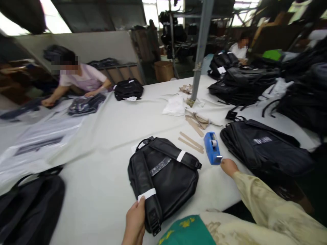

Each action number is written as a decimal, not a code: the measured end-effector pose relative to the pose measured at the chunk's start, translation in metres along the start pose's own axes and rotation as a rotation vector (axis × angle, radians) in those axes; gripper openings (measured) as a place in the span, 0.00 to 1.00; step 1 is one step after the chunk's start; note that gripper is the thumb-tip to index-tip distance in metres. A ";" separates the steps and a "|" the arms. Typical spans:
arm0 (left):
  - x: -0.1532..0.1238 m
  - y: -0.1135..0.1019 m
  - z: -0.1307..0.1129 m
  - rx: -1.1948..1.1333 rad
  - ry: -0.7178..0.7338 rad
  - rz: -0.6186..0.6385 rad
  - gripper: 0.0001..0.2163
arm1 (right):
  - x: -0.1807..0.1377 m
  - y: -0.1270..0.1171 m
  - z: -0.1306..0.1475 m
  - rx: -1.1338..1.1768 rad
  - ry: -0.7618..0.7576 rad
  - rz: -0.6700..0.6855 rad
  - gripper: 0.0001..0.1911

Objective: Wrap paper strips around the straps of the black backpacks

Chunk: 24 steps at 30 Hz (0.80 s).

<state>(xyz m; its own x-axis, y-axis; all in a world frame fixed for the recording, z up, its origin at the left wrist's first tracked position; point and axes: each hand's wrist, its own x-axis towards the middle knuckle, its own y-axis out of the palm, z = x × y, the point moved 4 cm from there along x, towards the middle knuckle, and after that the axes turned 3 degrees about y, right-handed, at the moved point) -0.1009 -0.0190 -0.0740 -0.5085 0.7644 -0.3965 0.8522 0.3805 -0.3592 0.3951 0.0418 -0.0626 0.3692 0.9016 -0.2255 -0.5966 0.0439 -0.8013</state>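
Note:
A black backpack [166, 177] lies back-up on the white table [102, 190], with white paper bands round its shoulder straps. My left hand [135, 223] is closed on the near strap just below a white band. My right hand [228, 167] reaches to the front end of a blue tape dispenser [212, 148], fingers bunched at its cutter; what they pinch is too small to make out.
Paper strips [191, 140] lie left of the dispenser. More black backpacks sit at right [263, 149], far right [240, 85] and bottom left [28, 207]. A metal post [200, 51] stands on the table. A person [81, 80] works at the far left with plastic-bagged bags.

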 end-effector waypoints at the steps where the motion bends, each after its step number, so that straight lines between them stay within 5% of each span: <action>1: -0.007 0.004 -0.002 -0.060 -0.036 0.044 0.13 | -0.004 0.002 0.005 -0.009 -0.019 0.078 0.18; 3: -0.015 0.009 -0.008 -0.154 -0.066 0.076 0.15 | -0.019 0.015 0.029 0.055 -0.074 0.331 0.15; 6: -0.024 0.011 -0.018 -0.200 -0.056 0.046 0.18 | -0.057 0.048 0.103 0.234 -0.257 0.755 0.11; 12: -0.034 0.010 -0.027 -0.107 0.017 0.003 0.19 | -0.108 0.123 0.256 0.174 -0.677 0.913 0.12; 17: -0.033 0.008 -0.027 -0.015 0.085 -0.024 0.18 | -0.110 0.168 0.282 -0.046 -0.686 0.838 0.12; 24: -0.034 0.007 -0.020 -0.011 0.078 -0.017 0.17 | -0.106 0.184 0.276 -0.190 -0.556 0.732 0.15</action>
<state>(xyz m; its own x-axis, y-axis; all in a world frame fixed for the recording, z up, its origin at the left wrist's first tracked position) -0.0753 -0.0322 -0.0458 -0.5121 0.7958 -0.3232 0.8450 0.3992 -0.3559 0.0496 0.0731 -0.0332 -0.4747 0.7556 -0.4514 -0.4010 -0.6422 -0.6533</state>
